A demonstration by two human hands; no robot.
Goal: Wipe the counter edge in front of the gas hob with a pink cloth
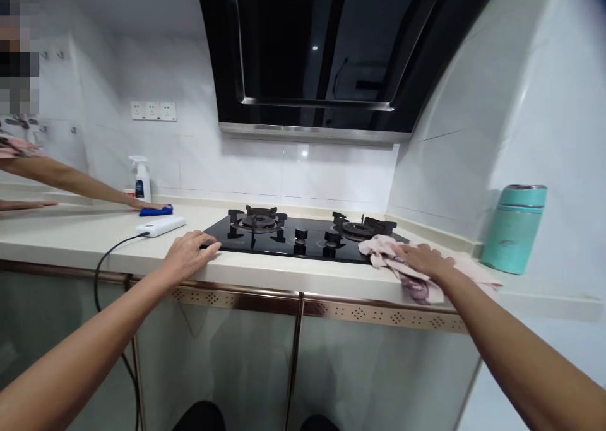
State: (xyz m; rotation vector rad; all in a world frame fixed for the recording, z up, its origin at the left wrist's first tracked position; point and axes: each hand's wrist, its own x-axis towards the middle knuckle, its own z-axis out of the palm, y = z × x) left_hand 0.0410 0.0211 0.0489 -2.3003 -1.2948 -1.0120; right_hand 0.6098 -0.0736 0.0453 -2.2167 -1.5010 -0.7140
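Left hand (pixel 192 254) perhaps touches hob (pixel 315 226); right hand (pixel 423 259) presses pink cloth (pixel 377 247).

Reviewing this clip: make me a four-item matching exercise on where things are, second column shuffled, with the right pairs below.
Things
1. pink cloth
2. blue cloth
3. teal flask
4. left hand

Places
A. beside the stove's front left corner
B. under a co-worker's hand
C. under the wearer's right hand
D. standing near the right-hand wall

Pairs: 1-C, 2-B, 3-D, 4-A
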